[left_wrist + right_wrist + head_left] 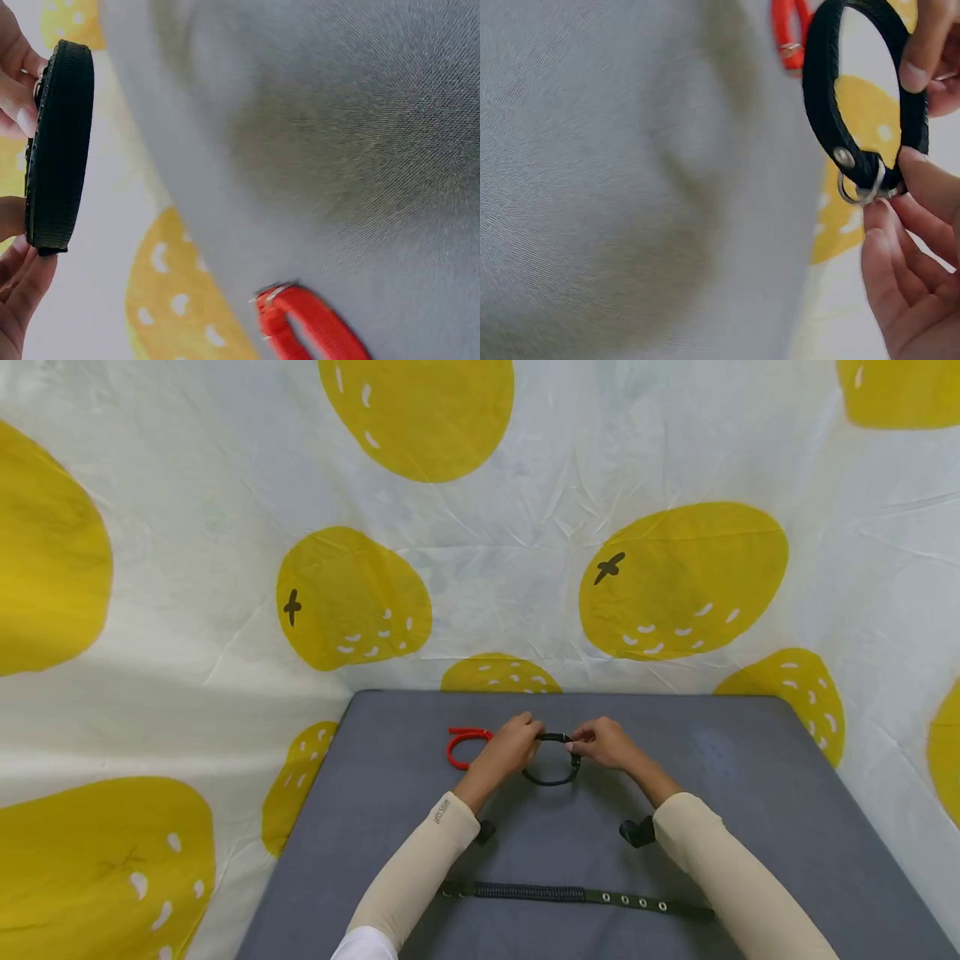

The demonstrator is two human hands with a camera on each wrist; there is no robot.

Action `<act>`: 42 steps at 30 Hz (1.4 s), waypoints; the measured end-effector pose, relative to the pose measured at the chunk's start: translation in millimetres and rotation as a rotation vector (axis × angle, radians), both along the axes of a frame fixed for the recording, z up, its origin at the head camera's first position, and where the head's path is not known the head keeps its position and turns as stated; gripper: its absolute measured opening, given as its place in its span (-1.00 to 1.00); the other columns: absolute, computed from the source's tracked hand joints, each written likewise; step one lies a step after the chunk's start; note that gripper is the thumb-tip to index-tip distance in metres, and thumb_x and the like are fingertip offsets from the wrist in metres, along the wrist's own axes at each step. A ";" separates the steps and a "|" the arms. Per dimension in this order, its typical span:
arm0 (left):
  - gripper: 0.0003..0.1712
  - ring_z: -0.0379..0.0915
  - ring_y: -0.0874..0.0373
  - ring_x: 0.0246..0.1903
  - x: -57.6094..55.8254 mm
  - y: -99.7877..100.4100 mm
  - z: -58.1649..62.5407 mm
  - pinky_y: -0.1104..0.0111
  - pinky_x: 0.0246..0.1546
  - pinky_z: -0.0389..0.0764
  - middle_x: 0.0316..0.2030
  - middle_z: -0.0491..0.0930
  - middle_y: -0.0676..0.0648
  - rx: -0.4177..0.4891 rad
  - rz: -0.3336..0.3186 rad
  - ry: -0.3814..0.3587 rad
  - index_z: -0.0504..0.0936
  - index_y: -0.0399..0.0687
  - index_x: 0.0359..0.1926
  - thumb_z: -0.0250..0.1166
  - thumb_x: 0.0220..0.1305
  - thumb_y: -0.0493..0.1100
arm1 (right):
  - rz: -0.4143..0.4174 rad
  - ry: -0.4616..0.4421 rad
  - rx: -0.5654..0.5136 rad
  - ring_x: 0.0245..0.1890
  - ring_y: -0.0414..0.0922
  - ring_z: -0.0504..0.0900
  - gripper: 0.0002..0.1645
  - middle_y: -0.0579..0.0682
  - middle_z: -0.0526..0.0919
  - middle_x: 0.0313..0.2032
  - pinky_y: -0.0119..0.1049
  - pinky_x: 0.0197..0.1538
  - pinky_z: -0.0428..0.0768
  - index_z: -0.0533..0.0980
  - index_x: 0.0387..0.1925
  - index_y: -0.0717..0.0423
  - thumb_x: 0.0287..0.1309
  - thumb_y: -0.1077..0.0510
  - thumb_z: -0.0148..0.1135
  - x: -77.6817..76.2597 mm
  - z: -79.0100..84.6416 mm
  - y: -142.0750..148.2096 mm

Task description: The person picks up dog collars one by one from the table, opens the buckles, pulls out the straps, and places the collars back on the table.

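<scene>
A black dog collar [551, 783], closed into a loop, is held up above the grey table between both hands. My left hand [513, 745] pinches its far left part. At its right side, my right hand [609, 745] pinches the band near the buckle end. The right wrist view shows a metal D-ring [866, 196] and a rivet [844, 157] on the collar just by the right fingertips. Seen edge-on in the left wrist view, the collar band [67, 142] looks wide and dark, with fingers of both hands on it.
A looped red collar [452, 752] lies on the table [360, 827], left of the left hand. Nearer the front lies a dark green collar [528, 892], stretched out, with a braided section and metal eyelets. White cloth with yellow fruit prints [502, 610] hangs behind the table.
</scene>
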State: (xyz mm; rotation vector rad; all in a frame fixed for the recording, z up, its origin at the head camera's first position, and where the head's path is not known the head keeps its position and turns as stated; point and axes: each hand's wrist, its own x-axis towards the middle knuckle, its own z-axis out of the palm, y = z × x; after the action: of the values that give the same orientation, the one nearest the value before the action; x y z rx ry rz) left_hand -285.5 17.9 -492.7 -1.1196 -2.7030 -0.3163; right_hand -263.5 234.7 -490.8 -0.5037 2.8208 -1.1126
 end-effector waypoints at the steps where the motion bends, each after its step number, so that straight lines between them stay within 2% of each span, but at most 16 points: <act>1: -0.88 0.41 0.19 -0.33 3.8 -3.2 2.5 0.48 -0.27 0.49 -0.30 0.46 0.02 0.021 -0.017 0.032 0.62 0.00 -0.16 0.20 0.33 -0.16 | 0.024 -0.016 -0.017 -0.43 -0.16 0.62 -0.74 0.00 0.70 -0.39 -0.23 -0.37 0.56 0.64 -0.22 0.26 0.15 0.13 0.30 3.7 4.9 0.8; 5: -0.88 0.39 0.21 -0.34 21.4 -15.3 12.3 0.52 -0.29 0.45 -0.31 0.45 0.04 0.121 -0.099 0.152 0.61 0.00 -0.15 0.22 0.31 -0.17 | 0.060 -0.108 -0.110 -0.39 -0.13 0.62 -0.70 -0.02 0.70 -0.37 -0.19 -0.31 0.57 0.65 -0.19 0.21 0.16 0.06 0.29 22.5 23.6 2.6; 9: -0.83 0.39 0.23 -0.29 45.6 -27.9 25.4 0.56 -0.26 0.44 -0.27 0.48 0.05 0.205 -0.156 0.194 0.61 -0.02 -0.12 0.27 0.27 -0.16 | 0.031 -0.140 -0.185 -0.39 -0.05 0.63 -0.66 -0.03 0.70 -0.35 -0.20 -0.33 0.59 0.65 -0.17 0.13 0.13 -0.02 0.32 48.3 38.0 -0.4; 15: -0.74 0.38 0.27 -0.20 77.1 -42.1 42.2 0.57 -0.19 0.45 -0.20 0.50 0.06 0.294 -0.180 0.157 0.59 -0.02 -0.07 0.33 0.21 -0.15 | -0.007 -0.027 -0.212 -0.51 -0.13 0.60 -0.71 -0.09 0.64 -0.36 -0.29 -0.49 0.52 0.65 -0.22 -0.01 0.07 -0.07 0.35 84.9 53.2 -11.2; 21: -0.59 0.37 0.24 -0.14 95.1 -50.4 52.2 0.50 -0.11 0.45 -0.13 0.50 0.05 0.401 -0.198 0.102 0.57 -0.03 0.00 0.40 0.13 -0.09 | 0.008 0.121 -0.209 -0.56 -0.28 0.57 -0.83 -0.20 0.59 -0.38 -0.34 -0.52 0.51 0.63 -0.27 -0.16 0.07 -0.05 0.35 109.8 61.6 -22.0; 26: -0.54 0.35 0.28 -0.06 106.2 -53.3 59.7 0.55 -0.04 0.41 -0.06 0.47 0.09 0.469 -0.251 0.022 0.53 0.03 0.08 0.32 0.19 0.05 | 0.046 0.213 -0.215 -0.53 -0.34 0.56 -0.82 -0.27 0.57 -0.38 -0.38 -0.47 0.55 0.62 -0.25 -0.17 0.04 0.03 0.38 123.2 65.7 -31.9; 28: -0.54 0.35 0.30 -0.08 108.2 -52.6 61.9 0.59 -0.05 0.40 -0.06 0.47 0.09 0.469 -0.282 0.020 0.54 0.02 0.08 0.29 0.20 0.07 | 0.068 0.243 -0.227 -0.51 -0.35 0.57 -0.79 -0.27 0.58 -0.37 -0.39 -0.46 0.56 0.62 -0.24 -0.14 0.02 0.09 0.40 126.9 67.7 -35.4; 32: -0.59 0.35 0.33 -0.17 109.5 -50.2 64.5 0.65 -0.15 0.36 -0.14 0.49 0.11 0.455 -0.327 0.069 0.60 -0.01 0.01 0.31 0.18 0.04 | 0.104 0.285 -0.231 -0.49 -0.37 0.58 -0.75 -0.26 0.59 -0.33 -0.41 -0.44 0.57 0.62 -0.23 -0.12 0.00 0.16 0.42 131.2 71.0 -40.0; 37: -0.67 0.35 0.33 -0.24 109.9 -48.7 65.6 0.66 -0.21 0.33 -0.20 0.51 0.13 0.451 -0.339 0.089 0.64 0.01 -0.06 0.32 0.18 0.01 | 0.119 0.315 -0.236 -0.49 -0.38 0.58 -0.74 -0.26 0.59 -0.32 -0.42 -0.44 0.57 0.62 -0.23 -0.11 -0.01 0.19 0.42 132.7 71.5 -41.2; 42: -0.71 0.35 0.32 -0.25 109.8 -48.1 64.6 0.64 -0.21 0.35 -0.17 0.50 0.14 0.434 -0.328 0.046 0.57 0.04 -0.06 0.25 0.26 0.03 | 0.128 0.348 -0.237 -0.49 -0.37 0.57 -0.74 -0.26 0.57 -0.33 -0.43 -0.43 0.58 0.61 -0.22 -0.07 -0.01 0.21 0.41 133.1 70.7 -39.9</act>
State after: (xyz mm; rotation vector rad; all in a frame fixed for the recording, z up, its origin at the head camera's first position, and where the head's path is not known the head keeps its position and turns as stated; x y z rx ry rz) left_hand -175.7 -30.2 -428.1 -1.3948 -2.2425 -0.8658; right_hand -130.5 194.8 -420.1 -0.9702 2.8925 -1.4676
